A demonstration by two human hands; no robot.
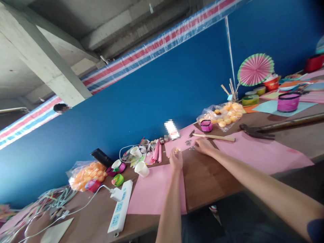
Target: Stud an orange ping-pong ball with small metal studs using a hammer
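Your left hand (176, 159) is up over the brown wooden table (210, 179), and its fingers are pinched shut on a small round orange piece (177, 150). It sits right at your fingertips, just above the near sheet of pink paper (152, 192).

Your right hand (203, 145) lies flat-ish on the table with its fingers curled down by some tiny shiny metal bits (189, 143). You cannot tell if it has hold of one, they are too small to see.

Just past your right hand lies a small hammer with a pale wooden handle (215, 136). Behind it is a clear plastic bag full of orange balls (224, 114) and a little pink round pot (206, 125). To your left are a white paper cup (142, 168) and a long white power strip (120, 209).
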